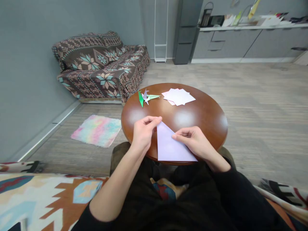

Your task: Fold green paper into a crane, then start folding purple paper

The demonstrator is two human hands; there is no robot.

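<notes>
A light purple sheet of origami paper (172,146), folded into a triangle, lies over the near edge of the round table. My left hand (143,131) pinches its top corner between thumb and fingers. Along the slanting right edge, my right hand (192,139) grips the paper between thumb and forefinger. Farther back on the left stand small folded paper cranes, one green (141,99), one purple (145,95) and one pale green (152,97). A loose stack of white and pinkish paper sheets (179,96) lies at the table's far side.
The round brown wooden table (207,112) stands before my knees. A patterned covered sofa (101,67) is at the back left, with a pastel rug (97,130) on the floor nearby. Grey kitchen cabinets (240,43) and a grey fridge (188,32) line the far wall.
</notes>
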